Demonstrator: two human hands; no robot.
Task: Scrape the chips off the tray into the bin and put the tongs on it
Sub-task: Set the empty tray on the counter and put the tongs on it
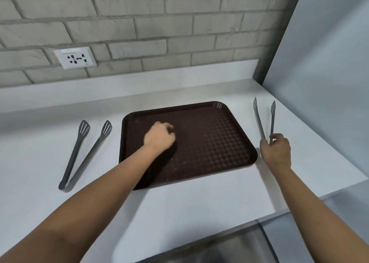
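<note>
1. One pair of grey tongs [83,154] is laid on the white counter [199,198], left of the tray.
2. The left hand [159,136] is held curled, empty, over the brown tray [209,140].
3. A second pair of tongs [263,120] is gripped by the right hand [277,150], just right of the tray.

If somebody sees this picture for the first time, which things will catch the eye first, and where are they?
First the dark brown tray in the middle of the white counter, with the left hand over it, fingers curled. Next the right hand, just right of the tray, gripping grey tongs that point away from the person. A second pair of tongs lies spread open on the counter, left of the tray.
</note>
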